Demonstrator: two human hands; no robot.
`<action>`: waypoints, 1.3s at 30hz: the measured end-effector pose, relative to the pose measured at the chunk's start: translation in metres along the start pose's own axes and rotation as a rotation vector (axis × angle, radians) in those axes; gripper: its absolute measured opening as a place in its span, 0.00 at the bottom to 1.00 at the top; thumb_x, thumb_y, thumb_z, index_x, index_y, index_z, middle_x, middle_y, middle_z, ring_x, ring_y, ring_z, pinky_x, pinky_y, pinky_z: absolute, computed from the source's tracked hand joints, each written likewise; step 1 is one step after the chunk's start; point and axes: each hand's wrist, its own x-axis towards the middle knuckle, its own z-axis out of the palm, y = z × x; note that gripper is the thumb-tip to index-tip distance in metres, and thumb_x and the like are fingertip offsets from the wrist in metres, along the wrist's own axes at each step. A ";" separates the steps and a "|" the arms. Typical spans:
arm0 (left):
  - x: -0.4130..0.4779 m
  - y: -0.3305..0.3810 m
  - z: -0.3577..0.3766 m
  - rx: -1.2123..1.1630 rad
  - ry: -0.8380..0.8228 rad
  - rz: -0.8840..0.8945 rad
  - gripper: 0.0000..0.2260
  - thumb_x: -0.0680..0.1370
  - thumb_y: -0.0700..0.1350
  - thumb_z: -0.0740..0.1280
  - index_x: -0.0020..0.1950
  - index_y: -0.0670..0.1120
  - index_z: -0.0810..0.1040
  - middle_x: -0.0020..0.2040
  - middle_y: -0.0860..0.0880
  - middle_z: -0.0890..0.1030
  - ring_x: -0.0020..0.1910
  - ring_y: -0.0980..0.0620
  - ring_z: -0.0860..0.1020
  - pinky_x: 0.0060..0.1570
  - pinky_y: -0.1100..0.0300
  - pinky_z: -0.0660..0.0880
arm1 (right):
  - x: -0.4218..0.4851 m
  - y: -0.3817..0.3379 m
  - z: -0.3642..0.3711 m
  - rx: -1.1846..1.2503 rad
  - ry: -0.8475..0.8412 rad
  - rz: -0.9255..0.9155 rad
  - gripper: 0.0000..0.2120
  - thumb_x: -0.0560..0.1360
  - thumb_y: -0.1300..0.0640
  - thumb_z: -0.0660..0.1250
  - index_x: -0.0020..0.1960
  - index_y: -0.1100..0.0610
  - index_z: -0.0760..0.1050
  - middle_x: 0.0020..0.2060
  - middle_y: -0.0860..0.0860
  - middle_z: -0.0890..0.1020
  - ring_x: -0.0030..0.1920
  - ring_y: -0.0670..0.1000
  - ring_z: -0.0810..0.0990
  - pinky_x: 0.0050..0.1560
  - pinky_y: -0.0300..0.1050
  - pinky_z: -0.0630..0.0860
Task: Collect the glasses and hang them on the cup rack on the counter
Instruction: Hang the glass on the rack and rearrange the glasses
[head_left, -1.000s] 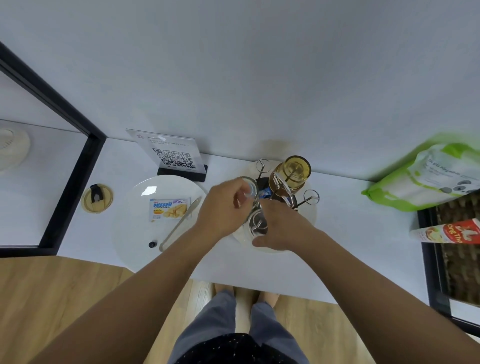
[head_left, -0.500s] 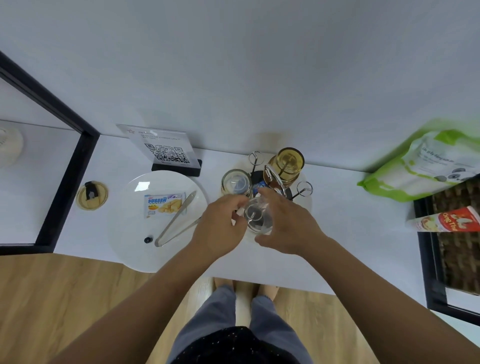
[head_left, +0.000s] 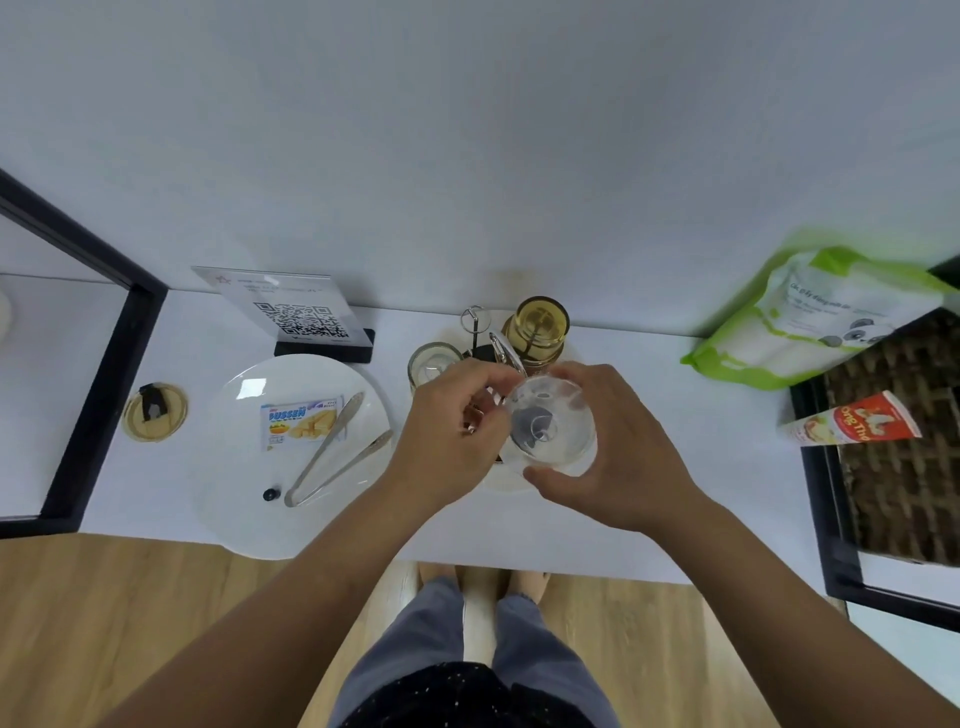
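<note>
white counter (head_left: 649, 519) against a white wall, wood floor below. right hand (head_left: 618, 447) wraps a clear glass (head_left: 550, 428), fingers curled round its side, held over the cup rack (head_left: 475, 325) near the counter's back edge. left hand (head_left: 447, 431) pinches at the glass's left edge, fingers closed. amber glass (head_left: 537, 327) and a second clear glass (head_left: 434, 361) sit at the rack. plate (head_left: 244, 488) with tongs (head_left: 332, 452) to the left.
</note>
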 end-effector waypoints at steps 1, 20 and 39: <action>0.000 -0.001 0.004 0.000 -0.008 -0.002 0.12 0.74 0.41 0.65 0.56 0.47 0.82 0.48 0.54 0.82 0.44 0.57 0.78 0.39 0.71 0.75 | -0.002 0.004 0.001 -0.006 0.007 0.012 0.40 0.60 0.40 0.75 0.68 0.51 0.67 0.59 0.48 0.75 0.56 0.49 0.74 0.52 0.43 0.73; 0.004 -0.045 0.047 0.476 -0.047 -0.086 0.09 0.77 0.43 0.69 0.56 0.51 0.84 0.44 0.49 0.85 0.42 0.51 0.76 0.44 0.50 0.79 | 0.008 0.058 0.055 0.003 -0.189 0.296 0.45 0.66 0.48 0.80 0.76 0.52 0.60 0.71 0.50 0.71 0.67 0.53 0.72 0.66 0.49 0.71; 0.002 -0.040 0.042 0.560 -0.049 -0.112 0.11 0.77 0.44 0.70 0.59 0.49 0.84 0.50 0.48 0.86 0.47 0.51 0.77 0.52 0.52 0.78 | 0.009 0.054 0.063 -0.183 -0.252 0.315 0.49 0.65 0.40 0.78 0.75 0.47 0.53 0.71 0.49 0.69 0.66 0.54 0.73 0.60 0.54 0.78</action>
